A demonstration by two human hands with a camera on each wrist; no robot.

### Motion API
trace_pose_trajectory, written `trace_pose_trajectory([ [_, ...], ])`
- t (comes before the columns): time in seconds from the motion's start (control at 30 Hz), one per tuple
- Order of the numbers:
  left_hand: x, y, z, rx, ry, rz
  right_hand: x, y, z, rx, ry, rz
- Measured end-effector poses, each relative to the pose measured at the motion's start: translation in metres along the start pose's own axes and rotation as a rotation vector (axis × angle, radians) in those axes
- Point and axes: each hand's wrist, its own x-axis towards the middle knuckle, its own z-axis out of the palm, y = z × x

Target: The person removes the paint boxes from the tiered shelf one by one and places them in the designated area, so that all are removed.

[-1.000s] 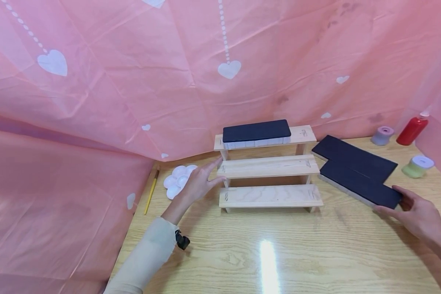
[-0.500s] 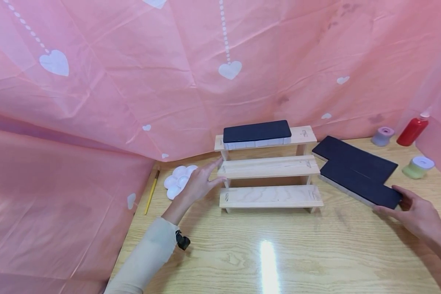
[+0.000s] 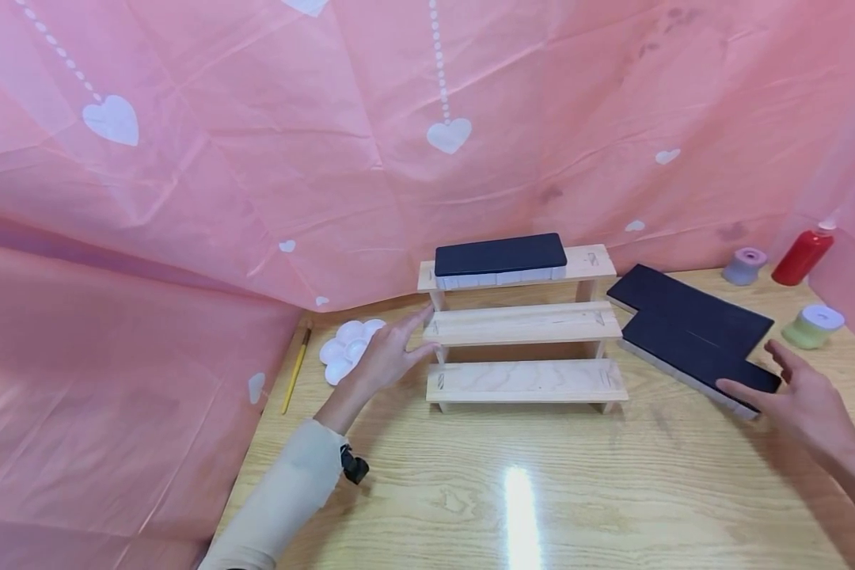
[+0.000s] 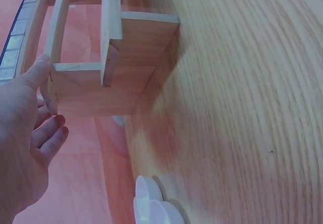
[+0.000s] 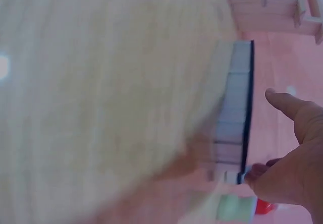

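Observation:
In the head view a three-tier wooden step shelf (image 3: pixel 523 323) stands on the table, a long box (image 3: pixel 500 255) with a black lid and pale sides lying on its top tier. My left hand (image 3: pixel 387 354) pinches the left end of the shelf; the left wrist view shows the thumb on the front of a board and other fingers behind it. Two more black-lidded boxes lie side by side, offset, right of the shelf. My right hand (image 3: pixel 801 396) is spread at the end of the nearer box (image 3: pixel 691 352), its thumb raised off the lid.
Left of the shelf lie a white flower-shaped paint palette (image 3: pixel 342 348) and a yellow paintbrush (image 3: pixel 295 370). At the right stand a red bottle (image 3: pixel 803 255), a purple-and-pink jar (image 3: pixel 744 265) and a green jar (image 3: pixel 812 324). Pink cloth hangs behind and at both sides.
My right hand has loosened from the nearer box's end, its fingers and thumb now raised and spread. The left hand stays at the shelf, and the boxes have not moved.

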Motion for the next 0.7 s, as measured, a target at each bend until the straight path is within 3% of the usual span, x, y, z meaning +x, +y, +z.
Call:
trace_pose_trajectory([
  [0.3,0.003,0.001,-0.02,-0.017,-0.06,-0.044,0.013,-0.048,-0.01,-0.01,0.042,-0.105],
  [0.5,0.018,-0.005,-0.037,-0.025,-0.034,-0.045,0.03,-0.088,-0.016,0.085,0.012,-0.244],
  [0.7,0.031,-0.008,-0.054,-0.033,0.013,-0.106,0.045,-0.129,-0.021,0.167,-0.06,-0.348],
])
